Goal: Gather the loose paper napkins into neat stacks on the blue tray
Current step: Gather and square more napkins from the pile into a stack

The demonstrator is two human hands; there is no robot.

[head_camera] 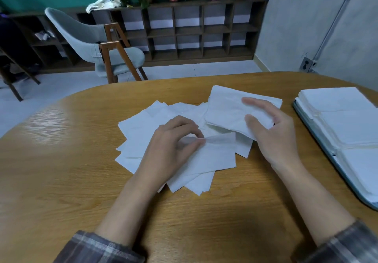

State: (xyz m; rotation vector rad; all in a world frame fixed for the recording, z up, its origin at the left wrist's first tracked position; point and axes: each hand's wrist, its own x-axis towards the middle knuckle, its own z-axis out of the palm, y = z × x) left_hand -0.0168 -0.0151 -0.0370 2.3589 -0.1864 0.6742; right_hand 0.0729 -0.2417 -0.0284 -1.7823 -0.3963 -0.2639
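Several loose white paper napkins (139, 138) lie fanned out in the middle of the wooden table (61, 160). My left hand (171, 146) pinches the edge of one napkin (216, 152) at the top of that spread. My right hand (272, 131) grips a gathered stack of napkins (227, 109), held a little above the pile, thumb on top. At the right edge sits the blue tray (335, 166), with neat napkin stacks (345, 119) laid in a row on it.
A grey chair with wooden legs (98, 43) stands beyond the table's far edge. A dark cubby shelf with potted plants (194, 31) lines the back wall. Bare tabletop lies to the left and in front of the pile.
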